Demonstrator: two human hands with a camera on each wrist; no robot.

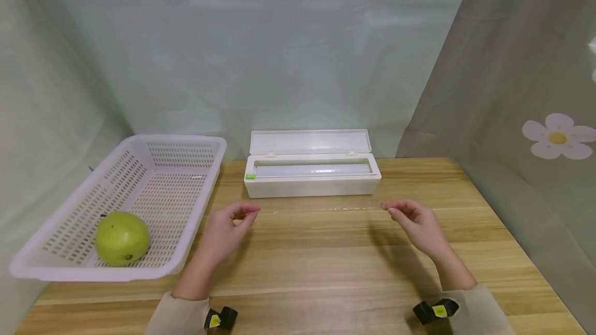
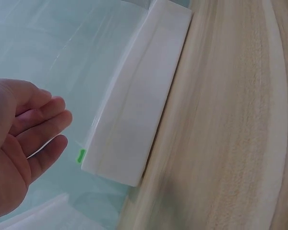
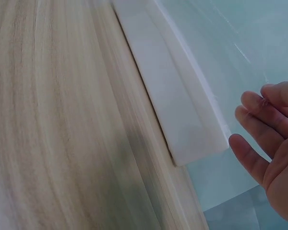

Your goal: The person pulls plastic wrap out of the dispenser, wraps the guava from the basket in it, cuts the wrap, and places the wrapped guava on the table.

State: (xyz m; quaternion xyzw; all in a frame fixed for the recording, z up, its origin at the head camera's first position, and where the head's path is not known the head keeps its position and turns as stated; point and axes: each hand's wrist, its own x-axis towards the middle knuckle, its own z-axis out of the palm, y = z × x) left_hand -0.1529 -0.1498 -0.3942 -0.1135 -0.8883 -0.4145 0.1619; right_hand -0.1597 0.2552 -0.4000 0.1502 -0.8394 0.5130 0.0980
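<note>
A white cling film dispenser (image 1: 313,187) stands at the back of the table with its lid (image 1: 309,142) raised and a roll of film (image 1: 312,170) inside. Clear cling film (image 1: 326,209) spans the space in front of the box, its front edge showing as a faint glossy line between the two hands. My left hand (image 1: 227,231) pinches that edge at its left end, thumb against fingertips. At the other end my right hand (image 1: 421,227) pinches the film likewise. In the right wrist view, shiny streaks of film (image 3: 242,52) lead toward the fingertips.
To the left stands a white perforated plastic basket (image 1: 197,231) holding a round green fruit (image 1: 122,238). A small green slider (image 1: 250,176) sits at the dispenser's front left. Pale curtains enclose the wooden table (image 1: 316,273) at the back and sides.
</note>
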